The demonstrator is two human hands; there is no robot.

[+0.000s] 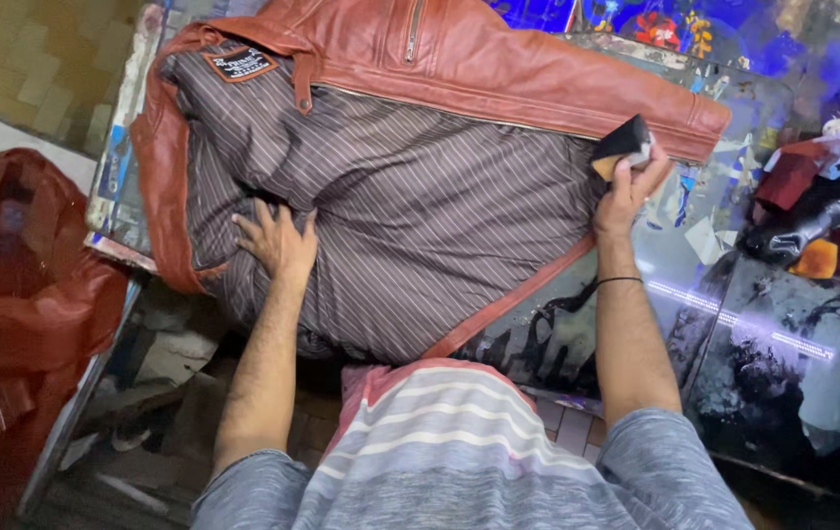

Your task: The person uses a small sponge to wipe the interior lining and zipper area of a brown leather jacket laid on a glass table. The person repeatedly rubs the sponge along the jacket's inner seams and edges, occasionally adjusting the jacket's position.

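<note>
A reddish-brown leather jacket [498, 69] lies open on a worktable, its brown striped lining [410, 186] facing up. My left hand [276, 240] rests flat on the lining near the jacket's left side, fingers spread. My right hand [633, 186] grips a small sponge block [621, 145], black on top and tan below, at the jacket's right edge by the leather hem. A thin black band circles my right wrist.
The glossy, paint-stained tabletop [734, 314] extends to the right, with a dark tool [822, 221] and red and orange scraps [793, 177] on it. Another reddish leather garment [18, 294] hangs at the left. Bare floor shows below the table edge.
</note>
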